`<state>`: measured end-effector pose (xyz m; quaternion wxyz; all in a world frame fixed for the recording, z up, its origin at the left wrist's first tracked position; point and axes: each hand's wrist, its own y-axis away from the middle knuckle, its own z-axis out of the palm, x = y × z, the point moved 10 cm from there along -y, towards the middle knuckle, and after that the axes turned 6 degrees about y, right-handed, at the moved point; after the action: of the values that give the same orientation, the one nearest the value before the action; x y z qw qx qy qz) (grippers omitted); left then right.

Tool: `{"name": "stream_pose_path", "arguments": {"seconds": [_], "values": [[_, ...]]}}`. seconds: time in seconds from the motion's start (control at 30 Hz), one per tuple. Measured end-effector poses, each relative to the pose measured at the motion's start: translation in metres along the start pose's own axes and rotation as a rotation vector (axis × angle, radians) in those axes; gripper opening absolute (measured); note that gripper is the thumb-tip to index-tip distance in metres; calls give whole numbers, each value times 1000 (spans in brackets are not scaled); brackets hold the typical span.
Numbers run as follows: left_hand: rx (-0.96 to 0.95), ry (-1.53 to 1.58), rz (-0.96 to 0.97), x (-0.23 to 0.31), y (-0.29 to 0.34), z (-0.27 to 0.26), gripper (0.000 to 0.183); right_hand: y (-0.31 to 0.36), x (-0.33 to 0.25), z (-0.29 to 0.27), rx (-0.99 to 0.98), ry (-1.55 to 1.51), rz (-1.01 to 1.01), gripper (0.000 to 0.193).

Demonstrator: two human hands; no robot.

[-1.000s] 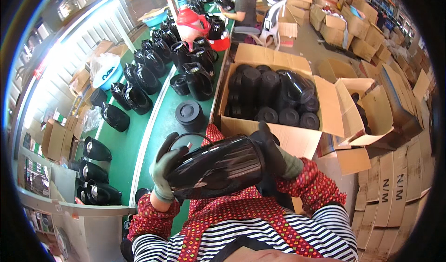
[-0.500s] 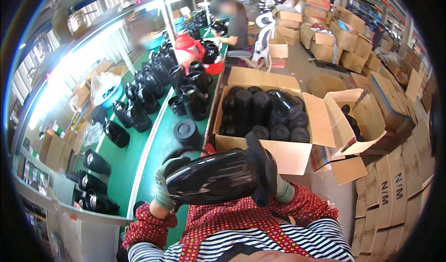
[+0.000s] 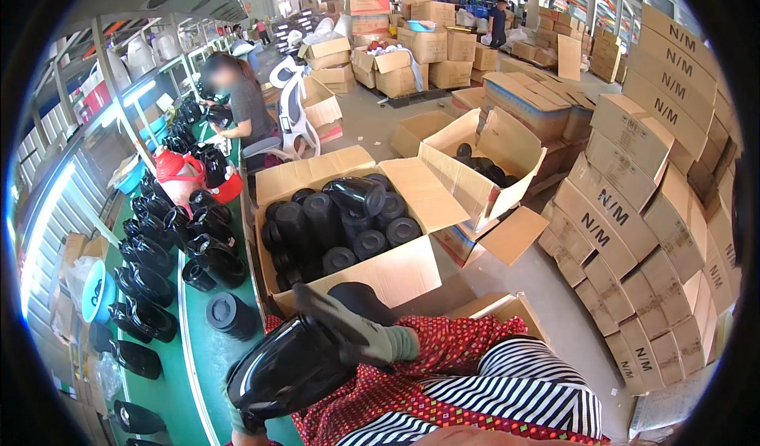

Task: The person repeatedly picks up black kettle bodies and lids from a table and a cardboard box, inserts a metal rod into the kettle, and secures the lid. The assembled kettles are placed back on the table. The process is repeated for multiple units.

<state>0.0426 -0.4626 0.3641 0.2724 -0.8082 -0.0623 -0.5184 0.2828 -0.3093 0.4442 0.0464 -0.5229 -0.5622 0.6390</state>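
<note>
A glossy black jug body (image 3: 289, 363) lies slantwise between my gloved hands, low in front of me. My left hand (image 3: 240, 416) grips its lower left end; most of the fingers are hidden behind it. Across the upper right end lies my right hand (image 3: 348, 327), in a grey-green glove with a dark coating, its fingers over the edge. Just behind that hand shows a dark rounded piece (image 3: 362, 299); I cannot tell whether it is held or joined to the jug body. A matte black cylinder (image 3: 231, 315) stands on the green bench beyond.
Rows of black jug bodies (image 3: 150, 284) stand along the green bench (image 3: 202, 351) at left. Ahead, an open carton (image 3: 396, 276) holds several black cylinders. Another open carton (image 3: 483, 185) and stacked cartons (image 3: 609, 216) are on the right. A co-worker (image 3: 245, 106) sits farther along the bench.
My view has turned to the right. The jug body has gone from nearly level to slanting, its left end lower. My right hand now lies over its upper end.
</note>
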Motion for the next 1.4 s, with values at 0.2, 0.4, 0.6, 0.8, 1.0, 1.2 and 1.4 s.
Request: {"name": "stream_pose_path", "arguments": {"seconds": [0.2, 0.4, 0.6, 0.8, 1.0, 1.2, 1.4], "values": [[75, 236, -61, 48, -23, 1, 33, 47, 85, 39, 82, -894, 833, 67], [51, 129, -63, 44, -27, 6, 32, 80, 129, 48, -70, -705, 721, 64], [-27, 571, -304, -41, 3, 66, 36, -10, -13, 41, -438, 110, -318, 111], [-45, 425, -261, -39, 7, 66, 39, -11, -12, 31, -257, 51, -317, 84], [-1, 62, 6, 4, -19, 37, 42, -3, 36, 7, 88, -227, 159, 58], [128, 375, -99, -24, -28, 20, 46, 31, 107, 8, 267, -725, 530, 46], [126, 1024, -308, -115, 15, 40, 60, 51, 114, -4, 150, -228, 698, 38]]}}
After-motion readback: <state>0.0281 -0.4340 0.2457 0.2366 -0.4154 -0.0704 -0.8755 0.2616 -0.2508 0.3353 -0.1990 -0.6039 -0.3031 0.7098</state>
